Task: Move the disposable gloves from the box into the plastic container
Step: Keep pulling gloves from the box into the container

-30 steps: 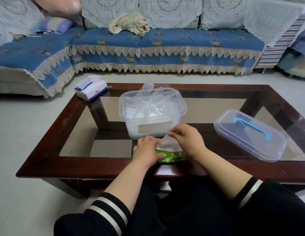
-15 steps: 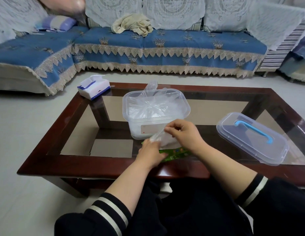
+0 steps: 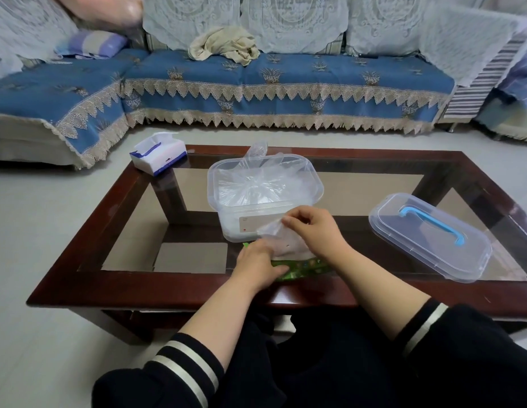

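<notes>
A green glove box (image 3: 303,267) lies flat at the near edge of the coffee table, mostly hidden by my hands. My left hand (image 3: 256,265) rests on its left end and holds it down. My right hand (image 3: 313,228) pinches a clear disposable glove (image 3: 281,241) that rises out of the box. Just behind stands the clear plastic container (image 3: 227,223), open, with several crumpled clear gloves (image 3: 256,184) inside, one sticking up over the far rim.
The container's clear lid (image 3: 430,237) with a blue handle lies on the table (image 3: 127,285) at the right. A white and blue tissue pack (image 3: 157,153) sits at the table's far left corner. A blue sofa (image 3: 286,83) runs behind.
My right hand has lifted, drawing the glove farther up out of the box toward the container. My left hand has stayed on the box.
</notes>
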`<state>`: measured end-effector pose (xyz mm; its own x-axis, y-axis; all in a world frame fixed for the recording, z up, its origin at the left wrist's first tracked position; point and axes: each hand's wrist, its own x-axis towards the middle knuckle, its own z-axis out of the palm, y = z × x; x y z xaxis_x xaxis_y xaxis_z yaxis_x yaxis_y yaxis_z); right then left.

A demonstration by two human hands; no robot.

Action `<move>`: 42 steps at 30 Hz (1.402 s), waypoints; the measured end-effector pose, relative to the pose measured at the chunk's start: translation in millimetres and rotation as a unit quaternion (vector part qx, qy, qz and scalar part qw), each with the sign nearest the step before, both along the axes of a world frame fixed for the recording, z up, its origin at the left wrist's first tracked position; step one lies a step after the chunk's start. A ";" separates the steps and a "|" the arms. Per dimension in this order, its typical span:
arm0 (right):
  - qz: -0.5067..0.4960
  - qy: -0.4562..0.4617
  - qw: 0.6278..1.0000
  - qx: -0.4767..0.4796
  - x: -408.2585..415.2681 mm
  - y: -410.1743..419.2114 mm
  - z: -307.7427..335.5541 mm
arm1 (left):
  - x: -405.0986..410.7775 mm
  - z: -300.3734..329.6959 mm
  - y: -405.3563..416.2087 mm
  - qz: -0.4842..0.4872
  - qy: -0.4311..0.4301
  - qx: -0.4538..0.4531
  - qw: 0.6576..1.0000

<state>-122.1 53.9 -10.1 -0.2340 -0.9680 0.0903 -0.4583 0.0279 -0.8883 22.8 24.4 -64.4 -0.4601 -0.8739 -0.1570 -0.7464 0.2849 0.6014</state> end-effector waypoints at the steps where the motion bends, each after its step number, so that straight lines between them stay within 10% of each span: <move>1: -0.011 0.010 1.000 0.007 -8.7 3.9 -4.1 | 1.3 0.3 -1.1 -0.011 -0.006 -0.024 1.000; 7: 0.075 0.005 0.989 0.129 -51.1 30.1 -40.6 | 4.1 10.5 1.2 0.016 -0.017 -0.109 0.994; 12: 0.106 0.206 0.961 0.149 -57.7 32.9 -60.2 | 3.0 27.9 15.1 0.069 0.062 -0.147 0.985; 15: 0.106 0.215 0.964 0.118 -57.1 31.0 -61.1 | 1.9 41.2 24.1 0.133 0.187 -0.025 0.973; 23: 0.091 0.222 0.967 0.082 -53.1 36.7 -61.7 | -22.0 66.7 33.0 0.123 0.177 0.334 0.918; 29: 0.109 0.241 0.963 0.050 -51.0 42.8 -58.2 | -38.7 60.0 20.2 0.161 0.168 0.228 0.945; 35: 0.111 0.228 0.964 0.075 -55.6 44.2 -62.9 | -25.0 71.8 10.9 0.111 0.026 -0.082 0.990; 42: 0.113 0.228 0.965 0.064 -51.2 46.7 -60.6 | -38.6 66.4 8.9 0.149 0.110 0.039 0.982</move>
